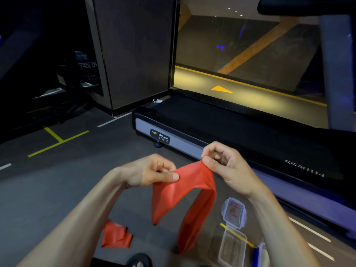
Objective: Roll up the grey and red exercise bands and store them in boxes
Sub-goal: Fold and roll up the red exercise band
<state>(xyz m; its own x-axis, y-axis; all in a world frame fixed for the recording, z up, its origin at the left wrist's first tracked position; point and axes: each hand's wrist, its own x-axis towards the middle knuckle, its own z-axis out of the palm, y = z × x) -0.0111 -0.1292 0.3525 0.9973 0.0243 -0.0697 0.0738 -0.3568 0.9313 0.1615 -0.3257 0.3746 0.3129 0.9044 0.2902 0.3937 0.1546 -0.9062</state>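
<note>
Risk noted first: the red band (185,191) is held only by fingertip pinches at its top edge, and both ends hang free. If either pinch slackens as the roll is started, the thin sheet is likely to slide out and drop to the floor (57,185); if the two edges are not squared, the roll will probably come out skewed and may not fit a box. The hanging ends could also twist on each other. State of the hands: the left hand (152,170) pinches the left end of the held section between thumb and curled fingers; the right hand (221,162) pinches the right end a little higher, fingers curled. The band spans between them, sagging slightly, then falls in two tails, the right tail reaching lower, near the person's feet. A second red piece (115,237) lies crumpled on the floor at near left, well apart from both hands. A clear box (232,247) sits open on the floor at near right, with its lid (234,211) just beyond it, below the right forearm. A treadmill (212,128) stands far right. No grey band is visible.
</note>
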